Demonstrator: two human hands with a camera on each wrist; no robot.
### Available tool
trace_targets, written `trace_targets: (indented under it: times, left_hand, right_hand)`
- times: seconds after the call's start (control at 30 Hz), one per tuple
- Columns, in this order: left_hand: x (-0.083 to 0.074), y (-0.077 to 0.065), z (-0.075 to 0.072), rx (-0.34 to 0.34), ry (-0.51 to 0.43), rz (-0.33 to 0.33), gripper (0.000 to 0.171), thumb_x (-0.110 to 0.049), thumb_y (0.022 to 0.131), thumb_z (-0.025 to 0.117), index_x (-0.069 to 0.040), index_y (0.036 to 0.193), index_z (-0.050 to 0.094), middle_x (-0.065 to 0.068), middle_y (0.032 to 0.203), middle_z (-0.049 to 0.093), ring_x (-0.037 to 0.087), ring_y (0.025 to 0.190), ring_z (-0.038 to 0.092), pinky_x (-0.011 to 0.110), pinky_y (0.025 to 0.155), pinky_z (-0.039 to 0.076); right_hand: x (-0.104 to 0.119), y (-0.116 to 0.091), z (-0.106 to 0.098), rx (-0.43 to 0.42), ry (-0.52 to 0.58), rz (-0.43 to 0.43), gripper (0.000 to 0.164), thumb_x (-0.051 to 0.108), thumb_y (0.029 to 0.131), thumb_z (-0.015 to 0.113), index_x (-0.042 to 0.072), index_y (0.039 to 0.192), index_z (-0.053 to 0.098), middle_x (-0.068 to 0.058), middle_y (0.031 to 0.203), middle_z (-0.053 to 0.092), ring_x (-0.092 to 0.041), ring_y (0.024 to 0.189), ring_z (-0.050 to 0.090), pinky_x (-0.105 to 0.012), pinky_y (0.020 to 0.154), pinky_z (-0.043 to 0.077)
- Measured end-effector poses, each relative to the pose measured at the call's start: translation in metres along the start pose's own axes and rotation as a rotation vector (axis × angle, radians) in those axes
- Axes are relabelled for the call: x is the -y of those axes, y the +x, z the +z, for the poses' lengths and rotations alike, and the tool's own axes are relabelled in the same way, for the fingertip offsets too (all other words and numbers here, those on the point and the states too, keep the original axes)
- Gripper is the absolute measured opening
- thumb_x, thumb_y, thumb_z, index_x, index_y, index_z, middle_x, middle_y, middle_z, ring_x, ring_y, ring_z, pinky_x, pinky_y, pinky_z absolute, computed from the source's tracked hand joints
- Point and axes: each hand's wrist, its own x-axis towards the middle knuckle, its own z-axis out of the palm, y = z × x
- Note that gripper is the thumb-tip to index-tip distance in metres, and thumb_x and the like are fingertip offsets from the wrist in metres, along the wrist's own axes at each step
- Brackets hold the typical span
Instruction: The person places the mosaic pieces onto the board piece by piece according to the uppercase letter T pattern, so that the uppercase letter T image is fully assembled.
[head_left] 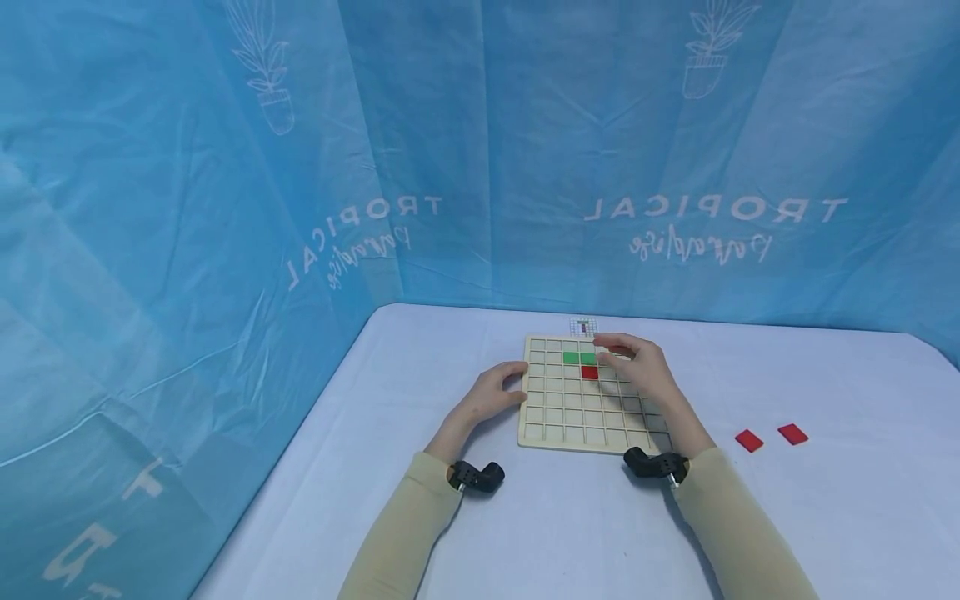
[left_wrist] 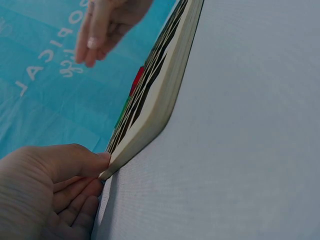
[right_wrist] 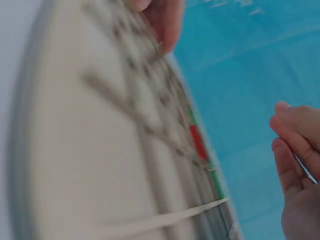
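Note:
A pale square grid board (head_left: 552, 433) lies on the white table. Two green tiles (head_left: 572, 357) sit side by side in its upper cells, and a red tile (head_left: 589, 372) fills the cell below the right one. My left hand (head_left: 491, 393) rests at the board's left edge, thumb and fingertips spaced along the rim. In the left wrist view its thumb (left_wrist: 97, 162) touches the edge. Over the board's upper right hovers my right hand (head_left: 637, 364), fingers loosely bent and nothing seen between them. It hides the cells beneath it.
Two loose red tiles (head_left: 792, 434) lie on the table right of the board. A small printed grid card (head_left: 583, 327) is behind the board's far edge. Blue curtains (head_left: 637, 150) with white lettering hang behind and to the left.

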Motion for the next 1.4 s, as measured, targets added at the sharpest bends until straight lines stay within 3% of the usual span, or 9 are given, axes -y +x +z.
trace_targets:
  times: [0.1, 0.4, 0.67, 0.9, 1.0, 1.1, 1.27, 1.33, 1.4]
  left_hand:
    - [0.000, 0.000, 0.001, 0.000, -0.006, -0.002, 0.052, -0.005, 0.086, 0.065, -0.001, 0.135, 0.049, 0.011, 0.139, 0.047, 0.023, 0.130, 0.041, 0.033, 0.108, 0.033]
    - [0.001, 0.000, 0.000, 0.003, 0.007, -0.002, 0.051, -0.006, 0.087, 0.064, -0.002, 0.136, 0.048, 0.010, 0.139, 0.047, 0.022, 0.130, 0.041, 0.032, 0.107, 0.034]
    - [-0.001, 0.000, -0.001, 0.006, 0.014, -0.011, 0.051, -0.007, 0.088, 0.063, -0.003, 0.136, 0.048, 0.009, 0.140, 0.046, 0.022, 0.131, 0.039, 0.033, 0.109, 0.032]
    - [0.001, 0.000, 0.000, 0.007, 0.000, 0.000, 0.050, -0.008, 0.088, 0.064, -0.004, 0.136, 0.049, 0.010, 0.140, 0.046, 0.024, 0.131, 0.039, 0.036, 0.109, 0.032]
    - [0.002, 0.000, 0.000, 0.009, 0.003, -0.006, 0.051, -0.008, 0.088, 0.064, -0.005, 0.136, 0.049, 0.009, 0.140, 0.046, 0.023, 0.131, 0.039, 0.035, 0.109, 0.032]
    - [0.001, 0.000, 0.000, 0.006, -0.001, -0.010, 0.051, -0.008, 0.088, 0.064, -0.004, 0.136, 0.049, 0.009, 0.140, 0.046, 0.023, 0.131, 0.039, 0.035, 0.109, 0.032]
    - [-0.002, -0.001, 0.000, 0.007, -0.019, -0.016, 0.051, -0.006, 0.087, 0.064, -0.003, 0.136, 0.049, 0.010, 0.140, 0.046, 0.023, 0.131, 0.039, 0.035, 0.109, 0.032]
    - [-0.002, -0.001, 0.000, 0.005, -0.013, -0.015, 0.051, -0.006, 0.087, 0.064, -0.003, 0.136, 0.049, 0.010, 0.140, 0.046, 0.024, 0.131, 0.040, 0.035, 0.108, 0.032]
    - [-0.002, -0.001, 0.000, 0.002, -0.009, -0.018, 0.051, -0.007, 0.087, 0.064, -0.003, 0.136, 0.049, 0.010, 0.140, 0.046, 0.024, 0.131, 0.040, 0.035, 0.108, 0.033]
  right_hand:
    - [0.013, -0.002, -0.011, -0.008, 0.024, -0.002, 0.045, 0.036, 0.087, 0.067, 0.013, 0.125, 0.061, -0.006, 0.122, 0.061, -0.024, 0.114, 0.056, -0.036, 0.093, 0.049]
    - [0.028, -0.023, -0.069, -0.077, -0.030, 0.015, 0.050, 0.033, 0.090, 0.065, 0.008, 0.132, 0.055, -0.011, 0.126, 0.058, -0.023, 0.113, 0.056, -0.011, 0.083, 0.047]
    - [0.010, -0.065, -0.138, -0.126, -0.122, 0.025, 0.050, 0.030, 0.091, 0.063, 0.011, 0.136, 0.051, -0.013, 0.128, 0.055, 0.003, 0.100, 0.056, -0.006, 0.078, 0.046]
    - [-0.005, -0.108, -0.178, -0.104, -0.216, 0.083, 0.050, 0.028, 0.093, 0.061, 0.009, 0.137, 0.048, 0.008, 0.123, 0.057, 0.015, 0.097, 0.052, -0.002, 0.075, 0.042]
    - [-0.015, -0.119, -0.187, -0.105, -0.235, 0.111, 0.051, 0.028, 0.093, 0.061, 0.008, 0.138, 0.047, 0.023, 0.117, 0.054, 0.016, 0.096, 0.051, -0.001, 0.073, 0.041]
    - [-0.029, -0.126, -0.195, -0.106, -0.252, 0.152, 0.055, 0.032, 0.092, 0.061, 0.008, 0.139, 0.046, 0.026, 0.116, 0.051, 0.017, 0.096, 0.049, -0.001, 0.071, 0.040]
    - [-0.059, -0.138, -0.207, -0.070, -0.276, 0.220, 0.059, 0.036, 0.093, 0.060, 0.009, 0.142, 0.042, 0.025, 0.119, 0.051, 0.020, 0.098, 0.042, -0.008, 0.073, 0.045]
    - [-0.070, -0.142, -0.210, -0.059, -0.256, 0.250, 0.060, 0.037, 0.093, 0.058, 0.008, 0.142, 0.041, 0.029, 0.117, 0.049, 0.021, 0.099, 0.038, -0.026, 0.093, 0.047]
    - [-0.080, -0.147, -0.211, -0.050, -0.223, 0.272, 0.061, 0.038, 0.094, 0.057, 0.006, 0.142, 0.040, 0.033, 0.114, 0.048, 0.021, 0.100, 0.036, -0.050, 0.104, 0.036]
